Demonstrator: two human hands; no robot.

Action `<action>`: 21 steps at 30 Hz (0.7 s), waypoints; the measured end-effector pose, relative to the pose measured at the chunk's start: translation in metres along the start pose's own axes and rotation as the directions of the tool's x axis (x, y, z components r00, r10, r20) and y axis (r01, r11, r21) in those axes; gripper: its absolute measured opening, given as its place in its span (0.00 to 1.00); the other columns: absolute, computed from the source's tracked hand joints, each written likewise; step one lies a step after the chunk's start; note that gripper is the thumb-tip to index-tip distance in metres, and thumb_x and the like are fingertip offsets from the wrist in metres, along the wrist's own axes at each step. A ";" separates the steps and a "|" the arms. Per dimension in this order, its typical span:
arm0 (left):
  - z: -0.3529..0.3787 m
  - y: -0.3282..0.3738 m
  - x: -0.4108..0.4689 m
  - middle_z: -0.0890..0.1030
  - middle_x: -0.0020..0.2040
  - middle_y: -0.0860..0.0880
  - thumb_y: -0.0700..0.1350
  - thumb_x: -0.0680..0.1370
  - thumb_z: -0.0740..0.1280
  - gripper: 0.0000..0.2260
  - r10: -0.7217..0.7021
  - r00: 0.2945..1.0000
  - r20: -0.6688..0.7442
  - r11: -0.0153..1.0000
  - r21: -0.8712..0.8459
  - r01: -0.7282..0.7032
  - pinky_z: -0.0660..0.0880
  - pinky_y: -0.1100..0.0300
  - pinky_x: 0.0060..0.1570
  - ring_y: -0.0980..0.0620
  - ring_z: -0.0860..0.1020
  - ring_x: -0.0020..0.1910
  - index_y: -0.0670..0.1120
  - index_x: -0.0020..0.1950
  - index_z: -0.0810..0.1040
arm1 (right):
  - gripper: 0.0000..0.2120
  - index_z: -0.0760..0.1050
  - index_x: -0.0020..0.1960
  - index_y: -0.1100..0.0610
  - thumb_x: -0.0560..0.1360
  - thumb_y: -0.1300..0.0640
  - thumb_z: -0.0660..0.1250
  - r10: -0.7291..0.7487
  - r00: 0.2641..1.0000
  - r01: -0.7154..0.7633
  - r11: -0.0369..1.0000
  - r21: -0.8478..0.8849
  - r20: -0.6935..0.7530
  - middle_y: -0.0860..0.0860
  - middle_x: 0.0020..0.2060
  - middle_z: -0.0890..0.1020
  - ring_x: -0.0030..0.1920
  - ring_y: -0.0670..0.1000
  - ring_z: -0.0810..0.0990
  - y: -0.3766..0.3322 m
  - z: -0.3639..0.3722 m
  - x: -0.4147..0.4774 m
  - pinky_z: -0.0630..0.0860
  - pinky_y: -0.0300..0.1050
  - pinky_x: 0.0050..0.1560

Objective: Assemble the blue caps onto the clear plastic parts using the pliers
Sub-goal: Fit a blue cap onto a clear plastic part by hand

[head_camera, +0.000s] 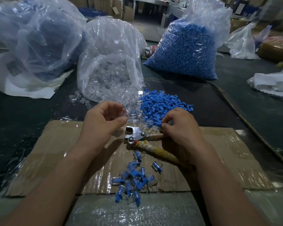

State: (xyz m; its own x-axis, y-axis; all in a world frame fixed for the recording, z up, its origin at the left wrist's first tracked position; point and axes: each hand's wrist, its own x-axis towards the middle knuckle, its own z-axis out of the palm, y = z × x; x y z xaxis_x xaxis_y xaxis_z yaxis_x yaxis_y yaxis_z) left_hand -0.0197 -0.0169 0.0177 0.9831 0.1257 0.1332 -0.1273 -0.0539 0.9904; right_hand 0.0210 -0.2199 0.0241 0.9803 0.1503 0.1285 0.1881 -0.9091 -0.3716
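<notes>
Pinching a cap (pixel 159 123) at the edge of the blue pile (pixel 162 103), the right hand (pixel 178 128) sits over the pliers (pixel 137 136). The left hand (pixel 103 121) curls beside the clear parts (pixel 137 115); whether it holds one I cannot tell. Both pieces look light, stiff, slick and tiny, best nipped lightly by the sides. A label (pixel 13 69) by the far-left bag (pixel 31 38) is too blurred to read.

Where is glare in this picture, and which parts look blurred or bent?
Head view: glare streaks the taped cardboard and the clear-parts bag; the left hand is blurred at its fingertips, the right hand pinching a blue cap is sharper; the frame's edges bow.
</notes>
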 end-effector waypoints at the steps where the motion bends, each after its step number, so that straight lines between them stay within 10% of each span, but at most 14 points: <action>1: 0.000 0.001 0.000 0.83 0.42 0.55 0.33 0.69 0.70 0.13 -0.001 1.000 0.012 1.000 -0.006 0.001 0.78 0.65 0.32 0.58 0.82 0.39 0.50 0.45 0.79 | 0.05 0.74 0.40 0.50 0.74 0.56 0.67 -0.002 0.999 0.003 1.000 0.029 -0.043 0.45 0.45 0.72 0.47 0.45 0.70 0.000 -0.002 -0.001 0.65 0.39 0.45; 9: 0.003 0.005 -0.003 0.84 0.42 0.56 0.34 0.66 0.71 0.13 -0.017 0.998 0.066 1.000 -0.014 0.018 0.77 0.69 0.35 0.59 0.82 0.40 0.51 0.43 0.80 | 0.11 0.74 0.35 0.48 0.70 0.63 0.68 -0.007 0.982 0.114 0.818 0.564 -0.188 0.45 0.31 0.79 0.34 0.41 0.77 -0.031 -0.011 -0.019 0.74 0.31 0.35; 21: 0.010 0.011 -0.011 0.84 0.42 0.51 0.42 0.60 0.72 0.13 -0.028 0.987 0.157 1.000 -0.001 0.028 0.78 0.65 0.42 0.56 0.82 0.42 0.50 0.44 0.82 | 0.13 0.71 0.35 0.46 0.70 0.62 0.69 -0.175 0.970 0.238 0.836 0.494 -0.171 0.41 0.30 0.75 0.34 0.37 0.75 -0.046 -0.003 -0.027 0.72 0.29 0.36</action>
State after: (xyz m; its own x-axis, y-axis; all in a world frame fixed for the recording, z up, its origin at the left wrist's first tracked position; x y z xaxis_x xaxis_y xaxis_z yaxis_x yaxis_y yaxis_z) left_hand -0.0308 -0.0287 0.0264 0.9947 -0.0295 0.0981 -0.0994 -0.0490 0.9938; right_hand -0.0144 -0.1829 0.0409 0.9070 0.2384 0.3472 0.4211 -0.5329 -0.7340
